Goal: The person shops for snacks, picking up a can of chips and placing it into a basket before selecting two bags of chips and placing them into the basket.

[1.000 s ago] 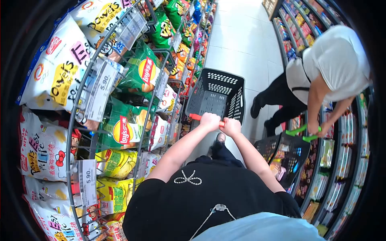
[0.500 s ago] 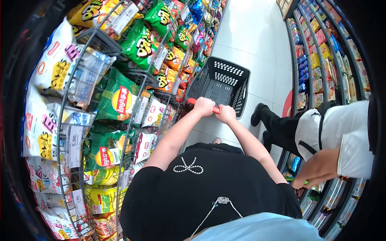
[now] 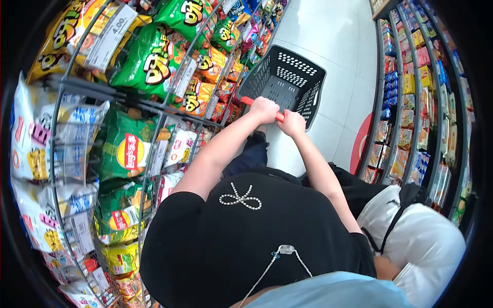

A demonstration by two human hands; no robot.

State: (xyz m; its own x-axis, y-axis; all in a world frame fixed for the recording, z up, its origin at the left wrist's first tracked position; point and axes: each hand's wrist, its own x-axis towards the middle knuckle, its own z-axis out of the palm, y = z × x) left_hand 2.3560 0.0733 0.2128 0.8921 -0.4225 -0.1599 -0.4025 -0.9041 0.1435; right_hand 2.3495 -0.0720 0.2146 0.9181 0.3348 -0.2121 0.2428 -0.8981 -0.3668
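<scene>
My left hand (image 3: 264, 110) is closed around the red handle (image 3: 247, 100) of a dark grey plastic shopping basket (image 3: 314, 96). Close beside it, my right hand (image 3: 293, 123) grips the same handle near its right end. Both arms stretch forward from my black shirt. The basket is tilted with its open top toward me, so its slotted floor and perforated walls show. Its near side is partly hidden behind my hands. On the left, the basket is close to the snack racks.
Wire racks with chip bags, such as a green Lay's bag (image 3: 126, 147), line the left side. Packaged goods fill shelves (image 3: 405, 102) on the right. Another person in white clothing (image 3: 421, 244) is close at my right. White floor tiles (image 3: 334, 56) run ahead.
I have moved forward along the aisle, and the racks have slid back past me. The other person now appears lower and closer to my right side. Both hands keep hold of the handle.
</scene>
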